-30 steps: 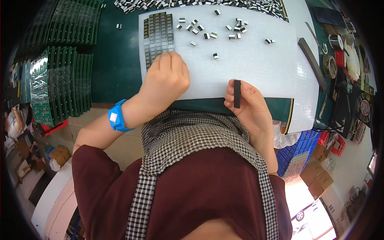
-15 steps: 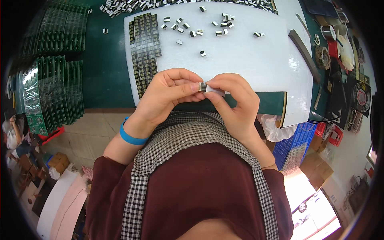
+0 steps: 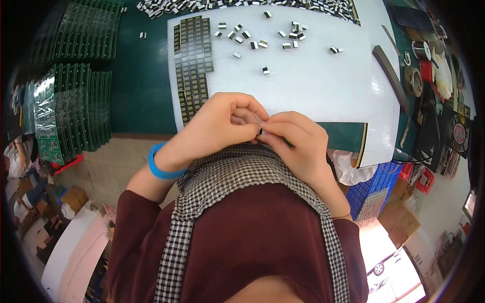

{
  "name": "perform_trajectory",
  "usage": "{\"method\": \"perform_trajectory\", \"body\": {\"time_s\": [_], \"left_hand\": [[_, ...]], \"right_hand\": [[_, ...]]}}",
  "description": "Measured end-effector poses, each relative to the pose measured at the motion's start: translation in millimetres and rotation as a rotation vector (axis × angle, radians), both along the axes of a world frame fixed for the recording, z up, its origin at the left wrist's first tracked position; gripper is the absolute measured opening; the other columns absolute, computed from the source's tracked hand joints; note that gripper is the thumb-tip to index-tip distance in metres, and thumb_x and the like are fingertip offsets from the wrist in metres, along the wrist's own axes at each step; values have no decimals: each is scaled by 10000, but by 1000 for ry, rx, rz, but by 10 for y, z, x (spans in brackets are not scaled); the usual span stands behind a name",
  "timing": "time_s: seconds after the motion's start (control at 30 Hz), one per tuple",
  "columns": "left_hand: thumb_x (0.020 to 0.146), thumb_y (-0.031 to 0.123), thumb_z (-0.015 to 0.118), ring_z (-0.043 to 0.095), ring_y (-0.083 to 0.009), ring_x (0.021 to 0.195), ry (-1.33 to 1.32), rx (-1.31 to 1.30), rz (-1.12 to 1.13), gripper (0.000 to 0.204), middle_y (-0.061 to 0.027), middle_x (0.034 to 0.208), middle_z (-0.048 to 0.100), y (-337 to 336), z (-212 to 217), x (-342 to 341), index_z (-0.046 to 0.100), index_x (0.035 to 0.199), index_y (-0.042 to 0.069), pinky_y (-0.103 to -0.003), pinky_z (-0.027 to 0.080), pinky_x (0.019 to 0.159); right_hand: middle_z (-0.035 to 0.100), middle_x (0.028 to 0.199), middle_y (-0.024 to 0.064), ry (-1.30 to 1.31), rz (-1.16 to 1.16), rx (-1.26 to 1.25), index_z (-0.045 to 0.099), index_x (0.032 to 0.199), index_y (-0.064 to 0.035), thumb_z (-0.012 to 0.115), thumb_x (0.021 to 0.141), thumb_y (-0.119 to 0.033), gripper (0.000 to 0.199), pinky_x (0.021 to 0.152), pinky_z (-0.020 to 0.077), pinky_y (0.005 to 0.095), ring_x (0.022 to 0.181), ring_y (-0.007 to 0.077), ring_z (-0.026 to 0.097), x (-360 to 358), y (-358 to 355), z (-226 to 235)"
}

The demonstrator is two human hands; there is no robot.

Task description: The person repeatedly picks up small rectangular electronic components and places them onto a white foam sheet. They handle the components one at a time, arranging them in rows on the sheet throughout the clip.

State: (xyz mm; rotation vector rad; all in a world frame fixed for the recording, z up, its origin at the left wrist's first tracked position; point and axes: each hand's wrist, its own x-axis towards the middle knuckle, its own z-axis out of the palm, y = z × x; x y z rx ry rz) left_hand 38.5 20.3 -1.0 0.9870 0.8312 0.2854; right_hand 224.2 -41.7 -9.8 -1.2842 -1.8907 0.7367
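Note:
My left hand (image 3: 222, 121) and my right hand (image 3: 302, 141) meet fingertip to fingertip over the near edge of the white foam board (image 3: 283, 96). Pinched between them is a small black-and-white display module (image 3: 260, 132), mostly covered by the fingers. Both hands are closed on it. Beyond them, a single loose module (image 3: 266, 70) lies on the board, with several more scattered farther back. To the left, rows of dark modules (image 3: 194, 55) are laid edge to edge, with yellowish markings facing up.
A heap of loose modules (image 3: 242, 6) runs along the far edge of the green table (image 3: 141, 96). Green circuit boards (image 3: 76, 108) stand in rows at the left. A dark bar (image 3: 390, 78) lies at right, and a blue crate (image 3: 366, 189) stands below the table.
Both hands have come nearer my body with the module. The fingers have closed in around it, so less of it shows. The whole view has shifted slightly.

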Motion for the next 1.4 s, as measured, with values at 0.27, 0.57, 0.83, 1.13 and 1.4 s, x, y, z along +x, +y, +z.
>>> {"method": "perform_trajectory", "body": {"time_s": [0.27,0.57,0.83,1.13,1.4], "left_hand": [[727,-6,617,589,-310,926,741,1448,190,358,-158,1002,610,181,31,-86,605,1085,7,-334,480,832],[590,16,622,620,-262,822,1164,2127,-235,192,-204,892,625,175,-422,-127,642,763,-66,-260,531,560],[756,-15,639,654,-225,800,416,1064,232,209,-151,862,669,274,-149,-356,624,962,-42,-289,526,749],[834,49,644,662,-150,803,-269,-216,384,279,-91,872,683,-46,-175,-7,572,1095,-20,-258,540,752],[829,29,643,661,-143,800,-210,-178,353,268,-93,849,683,-52,-140,34,569,1081,-25,-237,529,732]], "right_hand": [[647,820,75,895,-215,-781,654,946,18,619,869,-99,144,675,482,239,728,128,616,132,30,10],[668,855,118,930,-243,-832,639,984,42,633,857,-92,185,672,489,255,744,145,634,148,49,-53],[670,910,84,617,-376,-542,648,965,22,698,778,-12,197,690,500,250,776,140,637,32,4,2],[641,849,75,156,-201,45,653,881,-26,724,719,-1,179,588,501,265,707,173,625,-78,92,-4],[638,813,70,86,-219,148,643,851,-36,721,698,-11,174,568,496,277,678,197,621,-67,82,-32]]}}
